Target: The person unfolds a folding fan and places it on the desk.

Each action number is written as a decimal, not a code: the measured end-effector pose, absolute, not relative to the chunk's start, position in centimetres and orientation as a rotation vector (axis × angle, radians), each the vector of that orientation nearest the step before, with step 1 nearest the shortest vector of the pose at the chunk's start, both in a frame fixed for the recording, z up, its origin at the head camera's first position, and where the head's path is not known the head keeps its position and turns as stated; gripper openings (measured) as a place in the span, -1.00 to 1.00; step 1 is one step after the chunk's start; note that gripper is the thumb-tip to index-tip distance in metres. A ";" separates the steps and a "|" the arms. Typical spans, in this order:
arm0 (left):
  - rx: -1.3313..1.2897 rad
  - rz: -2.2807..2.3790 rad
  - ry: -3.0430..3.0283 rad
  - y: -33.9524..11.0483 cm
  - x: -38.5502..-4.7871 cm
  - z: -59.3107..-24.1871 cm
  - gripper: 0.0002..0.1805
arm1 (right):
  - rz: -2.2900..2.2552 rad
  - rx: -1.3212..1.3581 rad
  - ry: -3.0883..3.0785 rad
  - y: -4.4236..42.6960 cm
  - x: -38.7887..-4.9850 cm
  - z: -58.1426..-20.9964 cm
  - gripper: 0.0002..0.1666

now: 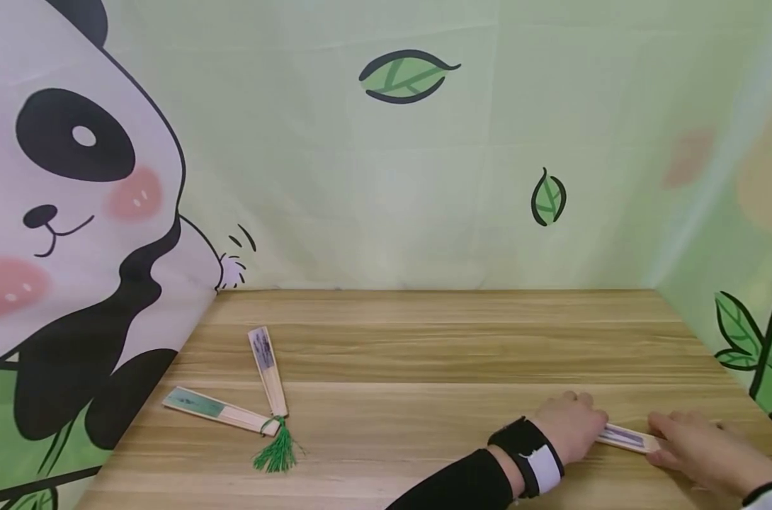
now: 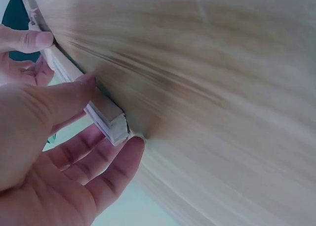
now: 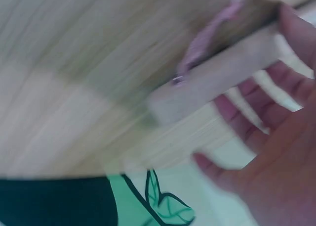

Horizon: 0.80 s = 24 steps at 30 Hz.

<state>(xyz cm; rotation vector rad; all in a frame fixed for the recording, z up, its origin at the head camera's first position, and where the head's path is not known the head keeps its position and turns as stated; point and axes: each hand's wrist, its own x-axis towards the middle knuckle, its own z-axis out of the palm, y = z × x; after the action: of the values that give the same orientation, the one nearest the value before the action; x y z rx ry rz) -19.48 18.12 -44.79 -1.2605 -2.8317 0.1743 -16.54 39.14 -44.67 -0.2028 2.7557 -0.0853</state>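
We see a pale folded fan [image 1: 627, 437] with a greyish-purple printed panel and a pink cord [image 3: 200, 48]. Another fan [image 1: 195, 403] shows a teal-green panel, a third fan [image 1: 270, 375] a dark purple one; the tassel [image 1: 275, 453] is bright green. We note brown streaks on the tan table [image 1: 437, 354], a pink-cheeked black-and-white panda [image 1: 144, 127] on the pale green backdrop [image 1: 297, 156], and a black sleeve [image 1: 462, 485] beside a black-and-white wristband [image 1: 526, 453].

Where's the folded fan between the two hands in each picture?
Head: lower right, the folded fan lies between the left hand and right hand.
Left wrist: left side, the fan slants down toward the middle.
Right wrist: upper right, the fan is blurry, with a pink cord.
Shared landmark: the wooden tabletop.
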 end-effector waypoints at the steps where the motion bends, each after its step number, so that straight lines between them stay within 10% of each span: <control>1: -1.264 0.188 -2.821 18.0 -19.6 -44.9 -0.79 | -0.092 -0.253 2.772 38.9 -16.4 -44.6 -0.56; 24: -1.015 -0.407 -2.469 5.7 -27.1 -41.9 -0.63 | -0.442 -0.706 3.124 28.3 -20.7 -39.3 -0.79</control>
<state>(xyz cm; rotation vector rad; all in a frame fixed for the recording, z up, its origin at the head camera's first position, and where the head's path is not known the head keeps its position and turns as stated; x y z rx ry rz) -27.07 5.66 -41.91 -1.0154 -2.4686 -0.4074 -20.70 28.30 -39.32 -0.7057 3.1245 -0.4421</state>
